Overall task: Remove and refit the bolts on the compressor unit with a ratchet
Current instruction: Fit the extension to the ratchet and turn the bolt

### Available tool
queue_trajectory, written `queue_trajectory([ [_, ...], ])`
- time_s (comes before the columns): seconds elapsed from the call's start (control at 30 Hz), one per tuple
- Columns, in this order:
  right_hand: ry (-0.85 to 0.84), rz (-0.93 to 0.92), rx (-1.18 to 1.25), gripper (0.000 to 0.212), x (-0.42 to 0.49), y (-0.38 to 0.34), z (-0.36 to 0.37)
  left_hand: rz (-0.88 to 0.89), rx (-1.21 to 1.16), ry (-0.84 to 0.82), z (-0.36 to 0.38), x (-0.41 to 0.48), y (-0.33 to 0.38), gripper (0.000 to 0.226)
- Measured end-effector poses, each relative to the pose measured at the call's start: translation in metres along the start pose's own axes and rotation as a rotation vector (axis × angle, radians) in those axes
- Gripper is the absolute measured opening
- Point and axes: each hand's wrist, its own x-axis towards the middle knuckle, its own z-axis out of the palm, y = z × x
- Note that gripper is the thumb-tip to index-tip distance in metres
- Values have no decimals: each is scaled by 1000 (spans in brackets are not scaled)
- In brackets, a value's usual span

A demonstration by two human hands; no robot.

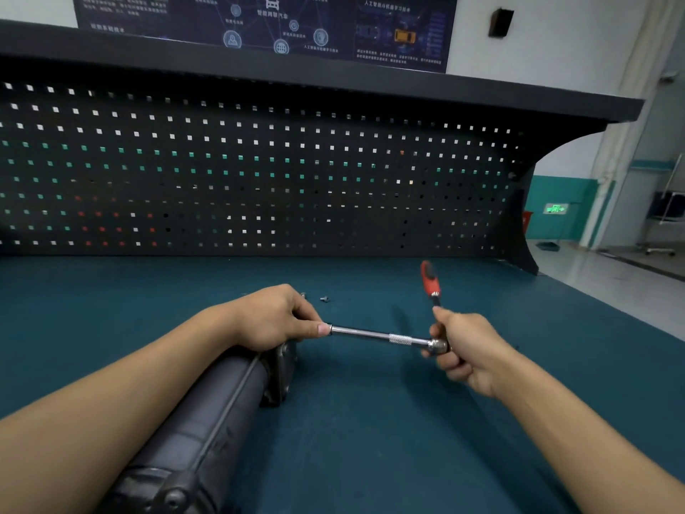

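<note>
The dark cylindrical compressor unit [218, 406] lies on the teal bench, its flanged end [281, 369] pointing away from me. My left hand [276, 317] rests over that end, and its fingers pinch the tip of a chrome extension bar [370, 333]. The bar runs right to the ratchet head [439, 346]. My right hand [465, 350] grips the ratchet at the head, and the red-and-black handle [430, 280] sticks up and away. The socket end is hidden under my left fingers. A loose bolt [325, 299] lies on the bench just beyond my left hand.
A black pegboard [259, 172] backs the teal bench top [370, 439], under a dark shelf. The bench's right edge [630, 320] drops to a grey floor. A second small fastener [303, 294] peeks out behind my left hand.
</note>
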Motion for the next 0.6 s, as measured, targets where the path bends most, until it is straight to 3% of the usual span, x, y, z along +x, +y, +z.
queue_trajectory([
  [0.1, -28, 105, 37, 26, 3, 4, 1, -7, 20, 11, 1, 0, 0, 27],
  [0.27, -23, 33, 17, 29, 3, 8, 3, 0, 16, 8, 1, 0, -1, 23],
  [0.37, 53, -217, -39, 40, 3, 11, 5, 8, 5, 23, 2, 1, -3, 20],
  [0.47, 132, -612, -82, 51, 5, 13, 5, 25, 18, 9, 3, -1, -3, 23],
  [0.6, 193, -1001, -139, 51, 4, 19, 4, 20, 29, -39, 2, -1, -2, 22],
])
